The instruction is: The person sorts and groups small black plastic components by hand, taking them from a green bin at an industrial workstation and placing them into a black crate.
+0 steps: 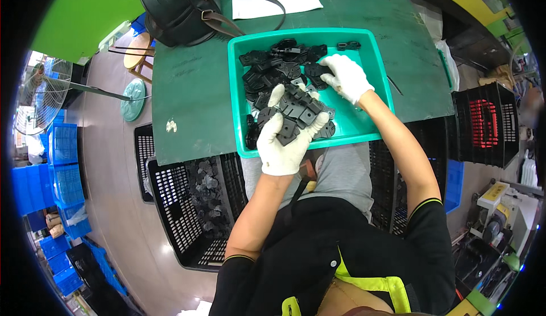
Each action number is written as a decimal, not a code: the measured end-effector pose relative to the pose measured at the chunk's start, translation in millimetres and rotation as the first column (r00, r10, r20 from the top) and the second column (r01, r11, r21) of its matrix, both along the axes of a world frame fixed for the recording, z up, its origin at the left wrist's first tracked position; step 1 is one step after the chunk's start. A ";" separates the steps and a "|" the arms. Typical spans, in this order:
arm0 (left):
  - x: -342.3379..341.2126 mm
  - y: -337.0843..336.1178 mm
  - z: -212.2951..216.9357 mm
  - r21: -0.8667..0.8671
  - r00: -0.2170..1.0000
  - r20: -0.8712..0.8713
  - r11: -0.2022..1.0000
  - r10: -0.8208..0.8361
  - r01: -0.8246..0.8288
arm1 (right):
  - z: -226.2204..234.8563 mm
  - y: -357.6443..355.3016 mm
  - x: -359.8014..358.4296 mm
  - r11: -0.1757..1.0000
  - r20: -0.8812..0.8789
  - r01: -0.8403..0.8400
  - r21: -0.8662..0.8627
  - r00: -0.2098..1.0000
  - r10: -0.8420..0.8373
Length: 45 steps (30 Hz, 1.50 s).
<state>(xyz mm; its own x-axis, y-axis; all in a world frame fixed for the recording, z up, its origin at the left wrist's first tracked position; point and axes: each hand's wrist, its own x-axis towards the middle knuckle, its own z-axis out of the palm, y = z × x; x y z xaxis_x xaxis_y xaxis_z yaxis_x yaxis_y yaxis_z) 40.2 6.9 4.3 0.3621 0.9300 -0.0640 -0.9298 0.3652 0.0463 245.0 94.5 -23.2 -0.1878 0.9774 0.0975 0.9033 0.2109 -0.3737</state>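
Observation:
A teal plastic tray (358,128) rests on the near edge of the green table, with a heap of black plastic parts (264,69) in its left half. My left hand (284,148), in a white glove, is closed around several flat black plastic parts (298,108) over the near side of the heap. My right hand (348,78), also gloved, is at the heap's right side. Its fingertips touch a rounded black plastic part (314,74); whether they grip it I cannot make out. One loose black part (348,46) lies by the tray's far wall.
A black bag (179,9) and a white paper (276,0) with a tape roll lie on the green table (193,100). Below left stands a black crate (176,202) holding similar parts. Another black crate (486,125) is at right. A fan (42,97) and blue bins (62,145) stand far left.

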 end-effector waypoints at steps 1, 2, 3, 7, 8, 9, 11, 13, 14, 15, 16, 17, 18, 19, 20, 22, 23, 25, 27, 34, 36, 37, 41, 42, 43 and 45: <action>1.0 0.5 -0.7 -0.003 1.000 -0.001 1.000 0.002 -0.002 | 5.8 -2.4 0.7 1.000 0.040 0.019 0.004 0.999 -0.019; 1.6 1.1 -0.6 0.005 1.000 0.013 1.000 0.001 -0.001 | 12.5 -7.2 0.6 0.998 -0.001 0.049 0.029 0.999 -0.049; 1.8 1.7 -0.5 0.013 1.000 0.027 1.000 -0.002 0.002 | 19.5 -14.1 0.8 0.995 -0.023 0.088 0.052 0.996 -0.086; -0.8 1.2 1.2 0.004 1.000 0.011 1.000 0.020 -0.020 | 52.3 -50.6 -17.1 0.984 -0.441 0.158 0.083 0.891 -0.106; -0.8 1.7 0.3 0.003 1.000 0.011 1.000 0.020 -0.020 | 61.6 -60.1 -26.2 0.981 -0.649 0.194 0.002 0.747 -0.146; -1.3 2.2 -1.2 0.015 1.000 0.014 1.000 0.019 -0.020 | 67.4 -69.0 -36.5 0.981 -0.704 0.193 -0.015 0.695 -0.148; 0.6 1.9 -2.2 0.028 1.000 0.018 1.000 0.012 -0.012 | 67.7 -82.1 -51.7 0.985 -0.684 0.161 0.053 0.725 -0.082; 2.2 0.9 -1.4 -0.045 0.997 -0.047 0.997 0.060 -0.062 | 72.9 -91.8 -69.4 0.991 -0.722 0.128 -0.035 0.682 -0.114; 2.2 0.4 -0.3 -0.042 0.998 -0.048 0.998 0.051 -0.053 | 63.6 -91.9 -73.7 0.983 -0.719 0.170 0.074 0.692 -0.066; 2.4 0.2 0.7 -0.040 0.998 -0.048 0.998 0.050 -0.052 | 66.9 -92.9 -74.8 0.982 -0.720 0.171 0.076 0.691 -0.065; 1.6 -0.8 0.5 -0.020 0.995 -0.090 0.999 0.042 -0.044 | 70.5 -94.2 -76.7 0.979 -0.757 0.200 -0.032 0.634 -0.154; 1.3 -1.5 0.4 -0.001 0.991 -0.131 0.999 0.034 -0.034 | 72.2 -94.9 -77.8 0.965 -0.782 0.221 -0.140 0.573 -0.245; 2.1 -1.5 1.7 -0.002 0.988 -0.149 0.999 0.042 -0.042 | 64.7 -93.7 -77.8 0.965 -0.824 0.202 -0.167 0.509 -0.249; 1.9 -0.9 1.4 -0.002 0.988 -0.149 0.999 0.042 -0.043 | 64.7 -93.6 -78.9 0.965 -0.824 0.201 -0.167 0.509 -0.249; 1.9 -0.4 0.8 -0.009 0.990 -0.130 0.999 0.048 -0.050 | 65.0 -93.6 -80.5 0.969 -0.843 0.201 -0.141 0.489 -0.224; 1.9 0.2 -0.4 -0.017 0.992 -0.112 0.998 0.056 -0.058 | 62.2 -94.4 -83.5 0.973 -0.862 0.199 -0.115 0.467 -0.198; 1.8 0.1 -1.1 -0.015 0.990 -0.124 0.998 0.065 -0.067 | 57.0 -95.7 -85.3 0.977 -0.856 0.206 -0.060 0.492 -0.157; 0.8 -0.7 -0.5 -0.013 0.988 -0.137 0.997 0.074 -0.076 | 55.0 -98.7 -91.9 0.977 -0.849 0.212 -0.006 0.516 -0.117; -0.8 -2.2 2.6 -0.016 0.988 -0.136 0.997 0.075 -0.078 | 57.5 -101.0 -102.7 0.958 -0.890 0.275 -0.082 0.413 -0.194; 1.7 -1.0 0.6 0.069 0.988 -0.108 0.992 0.114 -0.107 | 50.5 -100.9 -100.6 0.979 -0.717 0.193 -0.064 0.674 -0.180; 1.1 -1.5 3.0 0.070 0.986 -0.117 0.992 0.114 -0.107 | 56.8 -104.1 -97.3 0.984 -0.684 0.155 -0.090 0.708 -0.174; 1.1 -1.7 4.2 0.071 0.986 -0.125 0.992 0.111 -0.102 | 60.0 -105.8 -96.5 0.985 -0.649 0.122 -0.118 0.741 -0.170; 0.0 -2.3 4.7 0.095 0.987 -0.125 0.991 0.103 -0.091 | 65.5 -110.4 -95.8 0.989 -0.734 0.071 -0.127 0.664 -0.142; -0.1 -2.8 4.7 0.103 0.988 -0.129 0.992 0.085 -0.072 | 61.9 -110.6 -94.4 0.994 -0.743 0.070 -0.079 0.661 -0.106; -0.5 -3.1 4.6 0.111 0.988 -0.134 0.992 0.069 -0.055 | 59.0 -110.8 -93.4 0.997 -0.751 0.068 -0.031 0.657 -0.069; 1.4 -2.3 2.4 0.138 0.983 -0.165 0.989 0.076 -0.054 | 56.2 -110.1 -91.3 0.996 -0.757 0.083 -0.009 0.651 -0.061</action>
<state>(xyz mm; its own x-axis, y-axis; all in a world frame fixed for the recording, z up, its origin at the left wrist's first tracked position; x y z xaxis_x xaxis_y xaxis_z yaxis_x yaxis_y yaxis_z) 41.6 4.6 6.7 0.2952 0.9554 0.0060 -0.9258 0.2845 0.2489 153.7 -15.6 33.1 0.0330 0.9798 0.1972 0.3231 0.1763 -0.9298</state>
